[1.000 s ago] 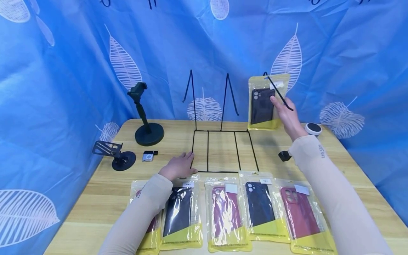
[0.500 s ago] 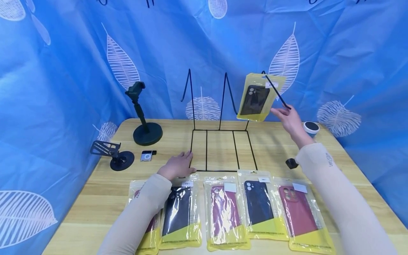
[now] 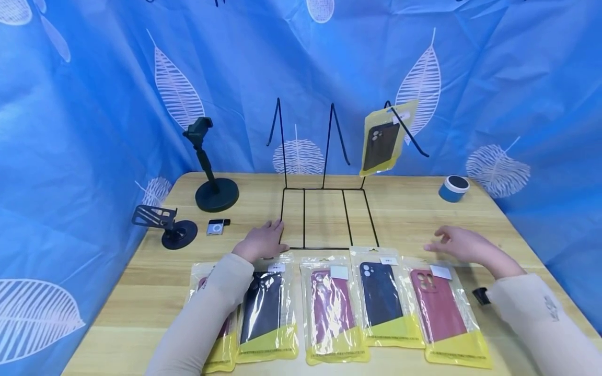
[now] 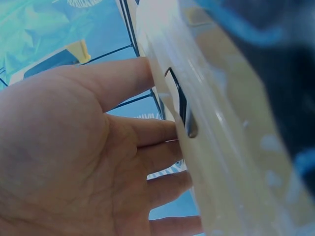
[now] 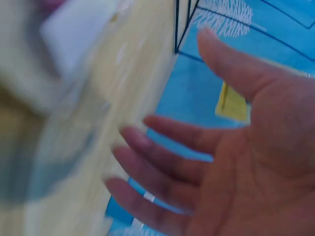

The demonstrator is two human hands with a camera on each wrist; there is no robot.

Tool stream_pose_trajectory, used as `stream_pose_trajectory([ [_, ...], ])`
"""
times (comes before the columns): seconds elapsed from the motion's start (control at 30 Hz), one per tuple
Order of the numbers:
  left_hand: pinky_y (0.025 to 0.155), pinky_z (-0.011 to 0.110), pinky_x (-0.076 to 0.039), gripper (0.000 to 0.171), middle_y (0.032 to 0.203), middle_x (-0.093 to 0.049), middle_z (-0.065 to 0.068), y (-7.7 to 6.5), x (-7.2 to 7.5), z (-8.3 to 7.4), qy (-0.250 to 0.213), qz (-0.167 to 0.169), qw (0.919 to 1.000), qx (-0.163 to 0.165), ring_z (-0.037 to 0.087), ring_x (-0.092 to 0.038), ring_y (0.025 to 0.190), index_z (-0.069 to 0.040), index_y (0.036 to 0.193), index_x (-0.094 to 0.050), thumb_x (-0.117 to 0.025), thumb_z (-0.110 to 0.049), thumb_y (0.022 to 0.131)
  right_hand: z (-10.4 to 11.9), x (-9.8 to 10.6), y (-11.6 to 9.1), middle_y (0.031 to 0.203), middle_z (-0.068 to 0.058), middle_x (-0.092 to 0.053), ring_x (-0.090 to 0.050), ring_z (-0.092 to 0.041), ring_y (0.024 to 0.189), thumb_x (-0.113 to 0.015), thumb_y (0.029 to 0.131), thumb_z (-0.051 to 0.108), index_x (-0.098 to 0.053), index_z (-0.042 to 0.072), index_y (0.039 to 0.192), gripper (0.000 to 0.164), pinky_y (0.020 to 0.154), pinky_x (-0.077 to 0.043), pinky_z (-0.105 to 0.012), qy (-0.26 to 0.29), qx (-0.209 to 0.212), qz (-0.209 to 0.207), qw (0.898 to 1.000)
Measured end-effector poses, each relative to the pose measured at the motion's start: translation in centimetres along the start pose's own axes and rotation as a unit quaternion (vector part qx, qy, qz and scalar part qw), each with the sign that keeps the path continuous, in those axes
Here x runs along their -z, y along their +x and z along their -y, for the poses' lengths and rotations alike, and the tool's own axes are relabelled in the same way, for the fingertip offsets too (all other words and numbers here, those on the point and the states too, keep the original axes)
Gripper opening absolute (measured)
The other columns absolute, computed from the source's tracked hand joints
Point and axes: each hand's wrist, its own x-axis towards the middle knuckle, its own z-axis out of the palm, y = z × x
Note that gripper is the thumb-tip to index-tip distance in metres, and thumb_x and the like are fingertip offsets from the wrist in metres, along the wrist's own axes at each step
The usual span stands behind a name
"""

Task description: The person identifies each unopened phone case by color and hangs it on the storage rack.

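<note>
A black wire rack with three raised prongs stands at the middle of the table. From its right prong hangs a packaged black phone case, slightly tilted. My left hand rests at the rack's left front corner, fingers straight, the thumb at the front wire. Above the table to the right, my right hand holds nothing, its fingers loosely bent and spread. Along the front lie packaged phone cases: a black one, a pink one, a dark blue one and a red one; another is partly under my left sleeve.
At the left stand a round-based phone stand and a low black holder, with a small silver player nearby. A blue jar with a dark lid stands at the back right. Blue patterned cloth surrounds the table.
My right hand has let go of the packaged phone case, which now hangs on the right prong, and has moved down toward the front. My left hand stays at the rack's corner.
</note>
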Motion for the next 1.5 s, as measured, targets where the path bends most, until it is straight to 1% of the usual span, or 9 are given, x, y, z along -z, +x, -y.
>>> stream_pose_trajectory([
  [0.23,0.118,0.057,-0.028,0.077,0.166,-0.017,0.012,0.0,0.2,0.0,0.006,0.000,1.0000,-0.001,0.034,-0.019,0.153,-0.004,0.158,-0.020,-0.053,-0.045,0.101,-2.1,-2.2,-2.5,0.115,-0.030,-0.062,-0.061,-0.045,0.106,-0.069,0.087,0.055,-0.051,-0.013,0.127,0.082,0.084,-0.052,-0.055,0.019,0.005,0.009,1.000],
  [0.43,0.119,0.057,-0.027,0.077,0.166,-0.017,0.012,0.0,0.3,-0.1,0.007,0.002,1.0000,0.002,0.035,-0.019,0.153,-0.004,0.158,-0.021,-0.053,-0.045,0.101,-2.5,-3.4,-3.3,0.114,-0.034,-0.059,-0.059,-0.047,0.104,-0.069,0.083,0.062,-0.039,-0.020,0.131,0.099,0.084,-0.051,-0.056,0.037,-0.039,-0.010,0.998],
  [0.53,0.119,0.057,-0.026,0.077,0.166,-0.017,0.012,0.0,0.3,-0.2,0.005,0.002,1.0000,0.000,0.035,-0.019,0.153,-0.004,0.158,-0.021,-0.053,-0.044,0.101,-2.6,-3.6,-3.9,0.118,-0.041,-0.054,-0.056,-0.053,0.106,-0.068,0.080,0.068,-0.036,-0.022,0.130,0.109,0.084,-0.051,-0.059,0.023,-0.066,-0.004,0.998],
  [0.6,0.119,0.058,-0.026,0.077,0.166,-0.017,0.013,0.0,0.3,-0.1,0.005,0.001,1.0000,-0.001,0.035,-0.019,0.152,-0.003,0.158,-0.021,-0.053,-0.044,0.101,-2.4,-3.7,-4.3,0.118,-0.042,-0.054,-0.058,-0.050,0.100,-0.066,0.077,0.074,-0.039,-0.022,0.128,0.111,0.080,-0.052,-0.056,0.007,-0.087,0.004,0.996],
  [0.67,0.119,0.058,-0.025,0.077,0.166,-0.017,0.013,0.0,0.2,-0.1,0.006,-0.001,1.0000,-0.002,0.035,-0.019,0.153,-0.003,0.158,-0.021,-0.053,-0.045,0.101,-2.1,-3.9,-4.7,0.107,-0.037,-0.058,-0.060,-0.041,0.087,-0.063,0.075,0.079,-0.046,-0.018,0.118,0.107,0.071,-0.052,-0.048,-0.009,-0.102,0.009,0.995],
  [0.77,0.119,0.058,-0.026,0.077,0.166,-0.017,0.012,0.0,0.1,0.1,0.009,-0.003,1.0000,-0.001,0.035,-0.019,0.153,-0.003,0.158,-0.020,-0.053,-0.045,0.101,-1.5,-4.2,-5.4,0.079,-0.017,-0.056,-0.049,-0.022,0.067,-0.059,0.074,0.083,-0.053,-0.004,0.093,0.089,0.057,-0.040,-0.034,-0.018,-0.115,0.007,0.993],
  [0.83,0.119,0.058,-0.026,0.077,0.166,-0.017,0.012,0.1,0.1,0.1,0.010,-0.003,0.9999,-0.001,0.035,-0.018,0.153,-0.003,0.158,-0.020,-0.053,-0.045,0.101,-1.1,-4.4,-5.7,0.068,-0.005,-0.046,-0.041,-0.017,0.061,-0.057,0.075,0.084,-0.050,0.006,0.079,0.078,0.054,-0.032,-0.030,-0.019,-0.116,0.002,0.993],
  [0.97,0.119,0.058,-0.026,0.077,0.166,-0.016,0.012,0.1,0.1,0.0,0.008,0.000,1.0000,-0.001,0.035,-0.018,0.153,-0.004,0.158,-0.020,-0.053,-0.045,0.101,-0.9,-4.7,-6.0,0.062,0.001,-0.039,-0.035,-0.015,0.056,-0.057,0.078,0.081,-0.045,0.014,0.067,0.069,0.052,-0.029,-0.029,-0.006,-0.117,-0.005,0.993],
  [1.5,0.119,0.059,-0.026,0.077,0.166,-0.018,0.013,0.0,0.2,-0.1,0.010,-0.003,0.9999,-0.002,0.036,-0.020,0.152,-0.003,0.157,-0.021,-0.053,-0.045,0.101,-1.8,-5.4,-6.1,0.088,-0.010,-0.059,-0.054,-0.023,0.082,-0.062,0.094,0.053,-0.058,0.002,0.096,0.051,0.068,-0.042,-0.033,0.072,-0.095,-0.032,0.992],
])
